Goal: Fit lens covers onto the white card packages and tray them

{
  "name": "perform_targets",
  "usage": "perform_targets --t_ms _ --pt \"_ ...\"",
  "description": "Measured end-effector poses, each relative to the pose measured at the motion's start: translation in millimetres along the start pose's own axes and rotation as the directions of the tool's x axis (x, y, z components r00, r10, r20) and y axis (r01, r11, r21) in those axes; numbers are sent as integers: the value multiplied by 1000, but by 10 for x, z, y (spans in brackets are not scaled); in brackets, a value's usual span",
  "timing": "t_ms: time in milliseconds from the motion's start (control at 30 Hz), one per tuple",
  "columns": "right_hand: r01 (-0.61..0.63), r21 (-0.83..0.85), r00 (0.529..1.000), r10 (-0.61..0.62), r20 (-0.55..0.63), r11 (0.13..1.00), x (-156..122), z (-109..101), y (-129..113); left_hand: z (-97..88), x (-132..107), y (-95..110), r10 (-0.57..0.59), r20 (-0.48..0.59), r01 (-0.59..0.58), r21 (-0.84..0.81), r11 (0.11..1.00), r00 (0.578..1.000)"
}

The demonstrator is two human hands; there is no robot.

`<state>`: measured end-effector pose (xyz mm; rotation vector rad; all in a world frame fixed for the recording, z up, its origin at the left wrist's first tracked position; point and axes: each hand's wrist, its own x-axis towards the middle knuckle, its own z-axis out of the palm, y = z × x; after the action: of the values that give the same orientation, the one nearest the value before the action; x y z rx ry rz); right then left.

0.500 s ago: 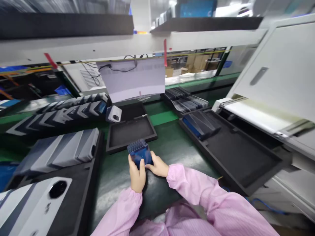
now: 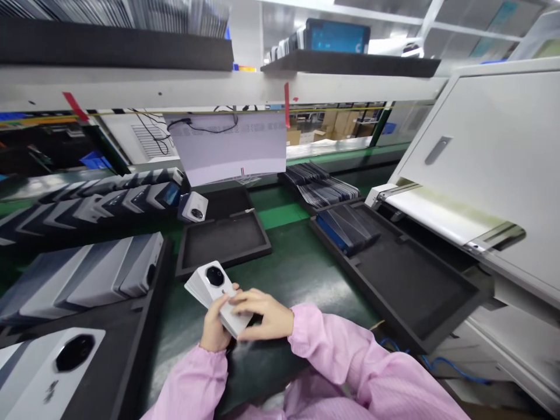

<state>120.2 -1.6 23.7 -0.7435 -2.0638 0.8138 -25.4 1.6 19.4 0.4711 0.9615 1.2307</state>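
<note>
Both hands hold a small stack of white phone back covers [image 2: 214,286] with a round black camera ring, low over the green bench. My left hand [image 2: 213,331] grips the stack from below and the near side. My right hand [image 2: 263,315] lies across its right end, fingers curled over the top cover. Both arms wear pink sleeves.
A shallow black foam tray [image 2: 224,240] lies just beyond the hands. A larger black tray [image 2: 411,280] with dark blue covers stands to the right, beside a white machine [image 2: 490,169]. Rows of white covers [image 2: 87,274] fill black trays on the left. A paper sheet [image 2: 230,146] hangs ahead.
The stack showed its dark blue side before; now the white camera side faces up. The hands have shifted slightly left and nearer to me.
</note>
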Motion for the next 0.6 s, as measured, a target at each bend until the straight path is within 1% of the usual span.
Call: perform_targets --t_ms 33,67,100,133,167,200,233,267,300,333,367,400,433,467,500,533,567,600 --pt "-38 60 996 43 -82 997 7 -69 23 -7 -14 29 -64 83 70 -68 995 994" --pt "-102 110 975 121 -188 989 14 -136 50 -9 -35 40 -122 194 145 -109 983 973" --pt "-177 170 931 221 -289 969 19 -196 77 -6 -65 32 -176 317 224 -124 967 932" --pt "-248 249 880 325 -345 936 25 -247 102 2 -101 8 -229 429 306 -119 944 874" --pt "-306 349 842 423 -336 886 32 -285 123 13 -140 -27 -283 519 385 -98 918 807" --pt "-348 460 822 502 -269 817 40 -313 139 28 -179 -67 -329 581 448 -69 891 744" --pt "-375 559 822 544 -168 740 49 -331 150 45 -211 -108 -375 619 501 -35 865 690" --pt "-388 630 829 553 -79 673 59 -342 155 63 -235 -143 -413 637 535 1 845 651" --pt "-395 671 836 548 -20 628 68 -350 157 81 -247 -170 -441 637 551 30 834 633" --pt "-398 687 839 544 5 608 78 -357 156 98 -248 -188 -469 619 556 62 829 630" --pt "-400 686 834 552 -2 608 88 -366 153 113 -241 -197 -487 583 547 85 832 651" --pt "-405 670 826 564 -25 623 96 -376 148 127 -228 -200 -486 523 519 94 849 700" --pt "-412 645 817 574 -50 643 104 -388 143 139 -213 -200 -461 446 472 96 877 767" --pt "-420 617 812 579 -73 666 110 -399 138 150 -199 -201 -412 360 406 98 909 837" --pt "-424 587 812 577 -91 690 115 -409 134 159 -189 -204 -349 276 332 108 937 895" --pt "-428 555 814 571 -107 714 118 -415 132 168 -185 -211 -288 208 265 129 955 935" --pt "-435 519 817 565 -116 736 118 -417 132 175 -185 -223 -235 164 210 158 965 958" --pt "-448 479 820 561 -118 755 116 -415 135 181 -189 -236 -200 142 171 190 967 970"
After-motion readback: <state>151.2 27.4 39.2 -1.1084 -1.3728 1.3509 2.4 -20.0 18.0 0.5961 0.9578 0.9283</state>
